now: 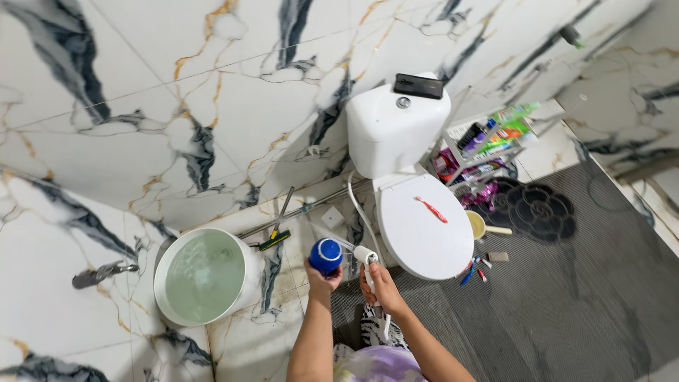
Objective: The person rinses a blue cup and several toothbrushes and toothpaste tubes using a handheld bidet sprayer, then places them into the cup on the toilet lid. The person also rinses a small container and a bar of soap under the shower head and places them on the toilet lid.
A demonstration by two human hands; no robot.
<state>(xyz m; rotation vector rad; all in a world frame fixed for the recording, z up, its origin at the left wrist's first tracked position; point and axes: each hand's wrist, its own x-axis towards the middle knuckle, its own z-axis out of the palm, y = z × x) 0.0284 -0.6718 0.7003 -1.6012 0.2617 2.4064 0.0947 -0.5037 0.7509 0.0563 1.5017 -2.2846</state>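
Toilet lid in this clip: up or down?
Down. The white toilet lid lies flat over the bowl, and a red toothbrush rests on top of it.

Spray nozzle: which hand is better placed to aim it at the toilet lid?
Right. The right hand already grips the white spray nozzle beside the toilet lid; the left hand holds a blue bottle.
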